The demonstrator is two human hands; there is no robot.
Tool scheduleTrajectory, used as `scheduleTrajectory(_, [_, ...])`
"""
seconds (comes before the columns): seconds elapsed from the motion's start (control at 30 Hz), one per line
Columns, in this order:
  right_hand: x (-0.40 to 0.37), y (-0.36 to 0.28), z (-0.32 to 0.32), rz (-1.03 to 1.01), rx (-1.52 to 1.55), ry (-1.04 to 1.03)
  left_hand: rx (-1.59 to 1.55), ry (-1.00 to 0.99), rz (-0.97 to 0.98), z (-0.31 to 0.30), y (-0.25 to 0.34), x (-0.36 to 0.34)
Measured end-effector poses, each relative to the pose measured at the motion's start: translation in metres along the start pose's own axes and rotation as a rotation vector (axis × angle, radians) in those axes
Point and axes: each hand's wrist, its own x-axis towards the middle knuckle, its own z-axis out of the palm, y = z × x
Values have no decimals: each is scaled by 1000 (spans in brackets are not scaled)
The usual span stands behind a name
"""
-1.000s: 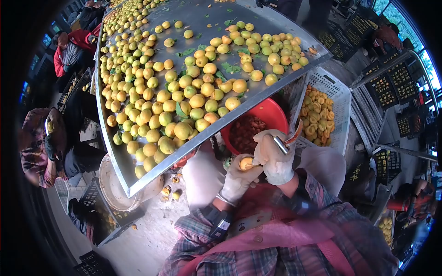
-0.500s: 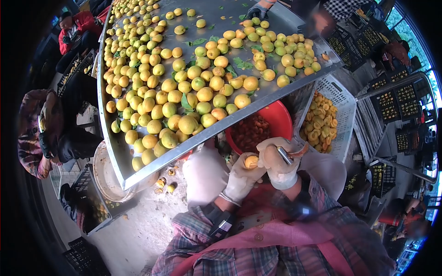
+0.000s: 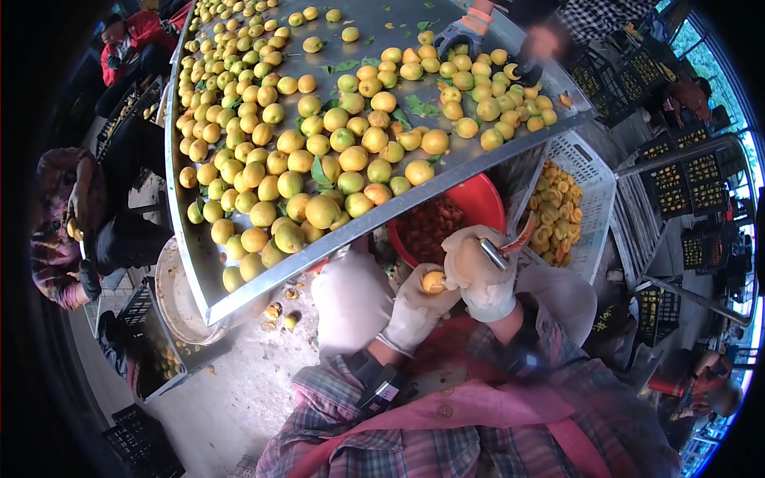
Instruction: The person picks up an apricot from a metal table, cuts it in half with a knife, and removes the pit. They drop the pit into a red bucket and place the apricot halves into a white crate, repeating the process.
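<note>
My left hand (image 3: 416, 309), in a pale glove, is closed around a yellow apricot (image 3: 433, 282). Right beside it, my gloved right hand (image 3: 480, 277) is wrapped around a hand tool (image 3: 493, 253) with a silvery cylindrical end. A curved reddish-brown strip (image 3: 523, 232) sticks out past the fingers of that hand; whether it belongs to the tool, I cannot tell. Just beyond both hands is a red tub (image 3: 488, 199) holding reddish-brown pieces. A pale perforated crate (image 3: 593, 177) stands to its right, with yellow fruit pieces (image 3: 558, 209) inside.
A metal sorting table (image 3: 451, 177) with a raised rim holds many apricots (image 3: 323, 212) and some leaves. Another person's gloved hand (image 3: 460, 37) reaches over its far side. A white basin (image 3: 180, 299) sits under the left corner. Dark crates (image 3: 671, 191) of fruit line the right.
The reddish strip at my right hand now points further upward, and that hand has turned slightly. Another person's gloved hand has come lower over the apricots. The view has shifted a little.
</note>
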Motion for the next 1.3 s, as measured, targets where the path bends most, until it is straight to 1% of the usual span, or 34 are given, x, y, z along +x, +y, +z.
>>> scheduleTrajectory(0.03, [2, -1, 0, -15, 81, -25, 4, -2, 16, 1, 1, -1])
scheduleTrajectory(0.07, [3, -4, -2, -13, -59, -83, 7, -5, 32, 2, 2, -2])
scheduleTrajectory(0.1, [3, -4, -1, -13, -61, -81, 7, -8, 31, 2, 1, -3])
scheduleTrajectory(0.17, [4, -4, 6, 108, 221, 74, 2, -8, 18, 3, -1, -1])
scheduleTrajectory(0.2, [5, -3, 4, 106, 222, 74, 4, -8, 19, 2, -4, 0])
scheduleTrajectory(0.27, [8, 0, -1, -72, -195, -135, -68, -65, 46, 2, -11, 1])
scheduleTrajectory(0.3, [8, -2, -2, -71, -193, -131, -65, -68, 44, 2, -7, -1])
scheduleTrajectory(0.37, [9, -8, -4, 118, -7, -214, 0, -120, -32, 3, 7, -5])
scheduleTrajectory(0.4, [9, -5, -7, 39, -55, -232, 0, -122, -34, 3, 11, -5])
scheduleTrajectory(0.43, [9, -6, -10, 40, -56, -231, 45, -154, -65, 2, 13, -6])
scheduleTrajectory(0.5, [7, -9, -17, 332, 446, -184, 90, -188, -98, 0, 18, -7])
scheduleTrajectory(0.53, [8, -5, -13, 283, 500, -149, 80, -225, -115, 0, 19, -8])
scheduleTrajectory(0.8, [0, -10, -20, 273, 637, -140, 99, -362, -136, -3, 24, -12])
scheduleTrajectory(0.87, [0, -11, -24, 312, 697, -244, 133, -363, -96, -2, 25, -12])
scheduleTrajectory(0.9, [-1, -15, -22, 310, 697, -243, 134, -365, -96, -1, 23, -11])
scheduleTrajectory(0.97, [-1, -24, -12, 242, -74, -133, 86, -328, -157, 3, 17, -5])
scheduleTrajectory(1.0, [-1, -20, -10, 240, -74, -131, 87, -330, -156, 3, 15, -5])
scheduleTrajectory(1.1, [3, 8, -6, -107, -342, -144, 122, -349, -133, 1, 6, -2])
scheduleTrajectory(1.13, [5, 8, 1, -25, -201, -149, 121, -367, -58, -2, -5, 0])
scheduleTrajectory(1.17, [1, -2, 5, 129, -145, -149, 120, -386, 15, -4, -17, 2])
scheduleTrajectory(1.2, [0, -3, 5, 156, -141, -233, 118, -388, 13, -5, -29, 4])
scheduleTrajectory(1.27, [1, -15, 4, 196, -133, -403, 302, -304, 595, -6, -53, 7])
scheduleTrajectory(1.3, [0, -17, 3, 196, -135, -403, 301, -305, 596, -10, -64, 10])
